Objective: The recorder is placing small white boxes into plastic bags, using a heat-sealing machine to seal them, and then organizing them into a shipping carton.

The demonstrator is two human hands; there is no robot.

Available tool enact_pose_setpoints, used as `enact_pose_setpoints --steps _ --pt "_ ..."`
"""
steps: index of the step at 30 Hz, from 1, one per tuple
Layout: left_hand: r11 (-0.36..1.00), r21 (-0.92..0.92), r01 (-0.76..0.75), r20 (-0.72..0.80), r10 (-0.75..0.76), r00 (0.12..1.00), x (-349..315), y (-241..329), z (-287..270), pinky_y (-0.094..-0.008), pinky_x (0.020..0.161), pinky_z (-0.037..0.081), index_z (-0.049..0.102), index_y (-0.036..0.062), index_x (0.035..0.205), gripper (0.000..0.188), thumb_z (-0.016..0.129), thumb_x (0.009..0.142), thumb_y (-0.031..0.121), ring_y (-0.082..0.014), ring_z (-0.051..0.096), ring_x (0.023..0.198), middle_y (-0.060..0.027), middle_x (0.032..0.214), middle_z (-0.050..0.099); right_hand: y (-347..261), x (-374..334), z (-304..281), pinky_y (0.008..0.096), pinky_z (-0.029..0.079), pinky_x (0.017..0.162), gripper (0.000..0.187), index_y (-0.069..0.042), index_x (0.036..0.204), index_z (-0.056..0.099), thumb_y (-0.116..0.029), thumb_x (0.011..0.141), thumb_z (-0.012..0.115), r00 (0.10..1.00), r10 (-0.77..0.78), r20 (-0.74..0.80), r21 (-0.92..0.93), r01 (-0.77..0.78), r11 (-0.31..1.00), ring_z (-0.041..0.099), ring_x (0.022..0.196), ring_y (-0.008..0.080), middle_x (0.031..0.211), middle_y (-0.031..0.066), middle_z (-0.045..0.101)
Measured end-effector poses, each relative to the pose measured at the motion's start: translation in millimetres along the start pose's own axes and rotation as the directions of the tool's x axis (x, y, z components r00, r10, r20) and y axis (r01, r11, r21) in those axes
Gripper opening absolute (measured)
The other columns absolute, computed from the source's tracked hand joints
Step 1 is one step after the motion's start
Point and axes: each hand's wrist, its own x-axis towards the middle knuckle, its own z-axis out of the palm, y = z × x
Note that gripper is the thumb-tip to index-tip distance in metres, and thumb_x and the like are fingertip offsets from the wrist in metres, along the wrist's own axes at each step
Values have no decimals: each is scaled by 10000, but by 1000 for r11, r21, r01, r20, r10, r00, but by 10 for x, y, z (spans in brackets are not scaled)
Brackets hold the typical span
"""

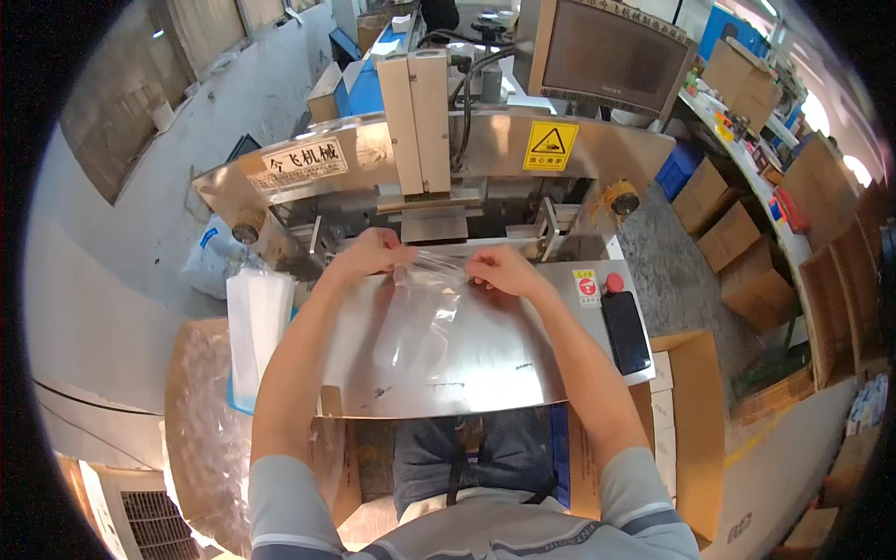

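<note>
A clear plastic bag (417, 327) hangs from between my two hands over the shiny metal work plate (504, 359) of a machine. My left hand (375, 250) pinches its upper left corner, and my right hand (505, 271) pinches the upper right, so the top edge stretches between them. Just beyond the hands is the machine's press block (434, 227), below an upright beige metal column (416, 121). The bag looks flat; I cannot make out anything inside it.
A black phone (625, 331) and a red button (614, 282) sit at the plate's right edge. White sheets (257, 327) stand at the left, above a carton of clear plastic bags (201, 411). An open carton (695, 420) with white boxes is at the right. A monitor (611, 56) stands behind.
</note>
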Motion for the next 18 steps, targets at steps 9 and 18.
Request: enact_pose_setpoints --steps 9,18 --pt "809 -551 -204 -127 160 979 694 -451 28 -324 646 536 605 13 883 262 839 816 113 -181 713 863 -24 772 641 -151 488 -200 295 550 659 175 -20 956 678 -191 973 646 996 37 -82 67 -31 997 651 752 134 800 44 686" --pt "1000 -25 -4 -247 -3 969 426 -22 190 -419 838 567 601 -8 1082 366 822 829 135 -257 654 1110 -129 1089 673 -506 140 512 524 388 1115 493 27 1341 537 -207 921 645 890 -416 -184 -741 152 654 497 1321 406 1423 234 519"
